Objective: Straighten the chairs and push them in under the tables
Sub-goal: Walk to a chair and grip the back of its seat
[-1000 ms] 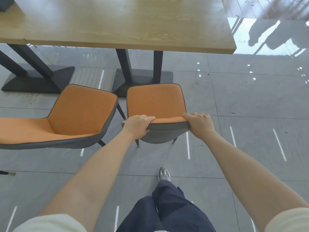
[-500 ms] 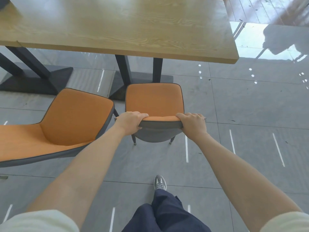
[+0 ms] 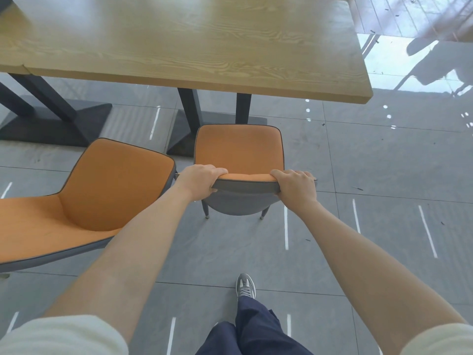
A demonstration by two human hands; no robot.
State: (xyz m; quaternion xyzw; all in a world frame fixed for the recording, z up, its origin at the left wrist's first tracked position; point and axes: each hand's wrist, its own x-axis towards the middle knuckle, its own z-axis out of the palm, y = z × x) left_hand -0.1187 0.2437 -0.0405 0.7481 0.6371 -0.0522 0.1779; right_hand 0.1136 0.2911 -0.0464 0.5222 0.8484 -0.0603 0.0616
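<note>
ahead, table legs (image 3: 188,108), second chair (image 3: 115,185) beside held chair (image 3: 239,147)

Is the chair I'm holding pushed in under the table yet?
Not yet. The chair shows its whole orange seat, none hidden beneath the table.

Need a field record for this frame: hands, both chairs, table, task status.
left hand: grips the left end of the held chair's backrest top
right hand: grips the right end of the same backrest
held chair: orange seat, faces the table squarely, seat fully visible, none of it under the tabletop
second chair: to its left, turned at an angle, not under the table
table: wooden top on dark legs
status: neither chair pushed in yet
</note>
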